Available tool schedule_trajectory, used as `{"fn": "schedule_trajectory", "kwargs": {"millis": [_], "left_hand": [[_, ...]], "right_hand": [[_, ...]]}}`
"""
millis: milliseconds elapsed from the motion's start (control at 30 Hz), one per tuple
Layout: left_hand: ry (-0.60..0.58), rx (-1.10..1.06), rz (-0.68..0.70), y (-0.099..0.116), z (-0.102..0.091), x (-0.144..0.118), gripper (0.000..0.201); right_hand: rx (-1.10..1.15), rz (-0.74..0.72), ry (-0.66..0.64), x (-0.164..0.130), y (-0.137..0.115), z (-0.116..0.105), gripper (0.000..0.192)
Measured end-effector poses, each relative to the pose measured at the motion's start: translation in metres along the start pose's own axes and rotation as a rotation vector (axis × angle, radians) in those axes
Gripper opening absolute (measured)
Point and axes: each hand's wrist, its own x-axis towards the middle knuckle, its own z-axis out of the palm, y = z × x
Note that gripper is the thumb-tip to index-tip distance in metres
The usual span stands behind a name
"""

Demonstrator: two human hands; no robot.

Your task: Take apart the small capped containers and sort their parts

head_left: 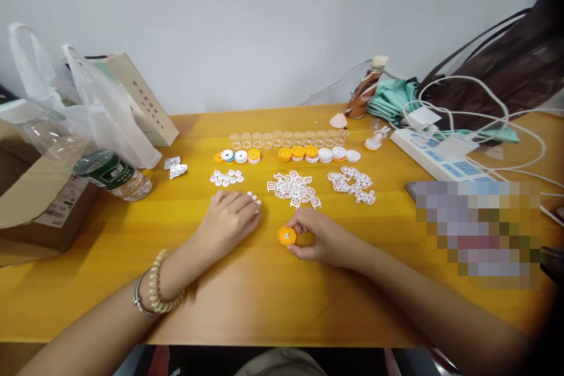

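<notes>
Two hands: both low on the table (264,305), near its front edge.
Right hand (324,239): fingers pinching an orange cap (287,236).
Cap: round, orange, white centre, tilted on edge.
Left hand (229,220): palm down, relaxed, grasping nothing, fingertips by small white pieces (254,197).

A small round orange cap (286,236) with a white centre sat on the yellow wooden table, tilted so that its face turned toward the camera, pinched at its edge by the fingertips of the right hand (324,241). The left hand (229,220) lay palm down just to its left, apart from the cap, its fingertips resting over a few small white plastic pieces (254,198) that peeked out beside them on the tabletop.
</notes>
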Motion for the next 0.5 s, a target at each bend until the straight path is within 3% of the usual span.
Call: {"fn": "schedule_trajectory", "kwargs": {"millis": [167, 300, 500], "left_hand": [[-0.001, -0.163, 0.194, 0.022, 0.007, 0.002, 0.014], [0.046, -0.124, 0.272, 0.028, 0.014, 0.003, 0.013], [0.098, -0.052, 0.369, 0.029, 0.009, 0.005, 0.014]], "right_hand": [[0.005, -0.038, 0.031, 0.001, 0.002, 0.002, 0.014], [-0.005, -0.071, 0.052, 0.002, 0.003, 0.004, 0.016], [-0.009, -0.078, 0.063, 0.002, 0.004, 0.005, 0.016]]}}
